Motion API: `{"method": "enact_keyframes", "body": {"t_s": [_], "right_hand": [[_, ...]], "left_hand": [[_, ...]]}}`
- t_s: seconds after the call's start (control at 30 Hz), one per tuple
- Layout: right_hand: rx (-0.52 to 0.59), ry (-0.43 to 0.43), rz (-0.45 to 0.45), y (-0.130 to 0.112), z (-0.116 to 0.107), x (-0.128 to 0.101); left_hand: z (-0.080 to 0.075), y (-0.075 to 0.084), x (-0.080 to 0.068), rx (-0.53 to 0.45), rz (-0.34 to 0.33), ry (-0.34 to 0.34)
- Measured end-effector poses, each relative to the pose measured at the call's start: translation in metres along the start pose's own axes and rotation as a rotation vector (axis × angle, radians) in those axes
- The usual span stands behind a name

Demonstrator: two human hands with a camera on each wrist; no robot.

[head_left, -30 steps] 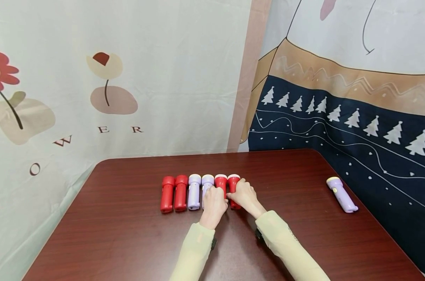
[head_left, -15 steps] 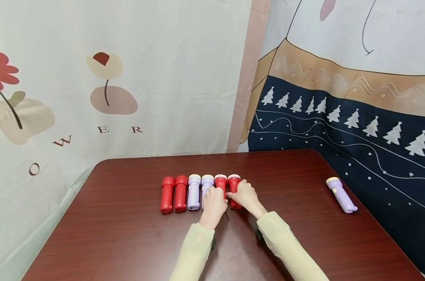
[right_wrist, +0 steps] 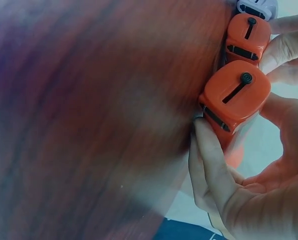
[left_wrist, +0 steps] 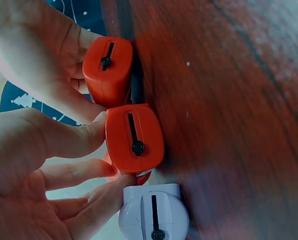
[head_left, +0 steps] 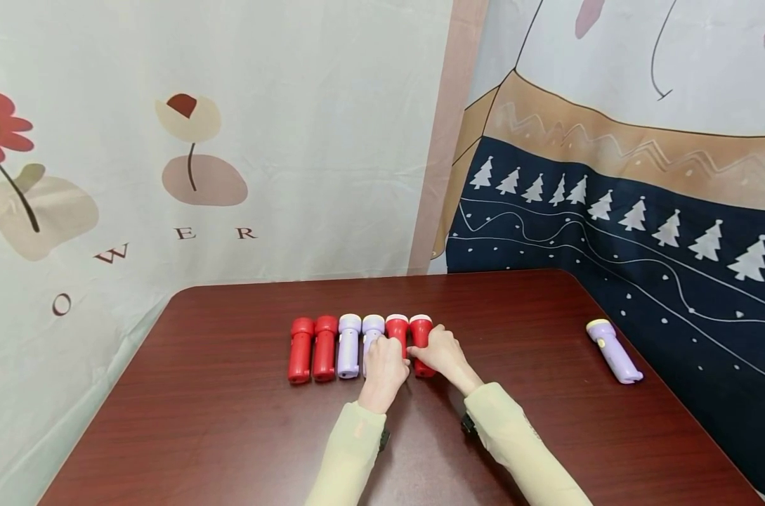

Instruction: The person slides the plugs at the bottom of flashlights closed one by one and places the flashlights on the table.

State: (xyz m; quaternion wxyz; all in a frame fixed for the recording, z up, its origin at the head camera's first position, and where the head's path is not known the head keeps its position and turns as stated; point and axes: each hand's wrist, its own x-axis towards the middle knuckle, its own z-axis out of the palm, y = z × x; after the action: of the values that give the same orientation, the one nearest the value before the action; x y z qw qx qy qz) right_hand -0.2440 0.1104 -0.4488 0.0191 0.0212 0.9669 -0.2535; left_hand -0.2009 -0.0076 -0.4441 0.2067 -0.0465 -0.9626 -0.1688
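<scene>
In the head view several flashlights lie side by side in a row. My left hand (head_left: 385, 367) holds a red flashlight with a white rim (head_left: 397, 328), thumb on one side and fingers on the other. At the row's right end, my right hand (head_left: 444, 353) grips another white-rimmed red flashlight (head_left: 421, 333) between thumb and fingers. The left wrist view shows the red tail end (left_wrist: 134, 137) pinched by my left hand, beside a lilac flashlight (left_wrist: 153, 215). My left hand partly hides the second lilac flashlight (head_left: 373, 326) in the head view.
Left of the hands lie a lilac flashlight (head_left: 349, 348) and two all-red flashlights (head_left: 324, 349). A separate lilac flashlight (head_left: 615, 351) lies slanted near the right edge of the brown table (head_left: 230, 422). Printed cloth (head_left: 331, 140) hangs behind the table.
Hardly anything differs: both hands keep their grip on the two red flashlights, and the row stays where it was. The right sleeve has shifted very slightly.
</scene>
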Motion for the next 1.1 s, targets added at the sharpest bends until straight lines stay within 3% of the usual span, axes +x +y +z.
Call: {"method": "enact_keyframes", "body": {"t_s": [0.43,0.83,1.1], "right_hand": [[0.097,-0.022,0.051,0.002,-0.005,-0.001],[0.126,0.027,-0.011,0.011,-0.022,-0.012],[0.104,0.129,-0.035,0.038,-0.042,-0.02]], "left_hand": [[0.001,-0.001,0.0,-0.003,0.012,0.003],[0.003,-0.002,-0.001,-0.005,-0.003,0.008],[0.002,-0.001,0.001,-0.016,-0.012,-0.022]]}}
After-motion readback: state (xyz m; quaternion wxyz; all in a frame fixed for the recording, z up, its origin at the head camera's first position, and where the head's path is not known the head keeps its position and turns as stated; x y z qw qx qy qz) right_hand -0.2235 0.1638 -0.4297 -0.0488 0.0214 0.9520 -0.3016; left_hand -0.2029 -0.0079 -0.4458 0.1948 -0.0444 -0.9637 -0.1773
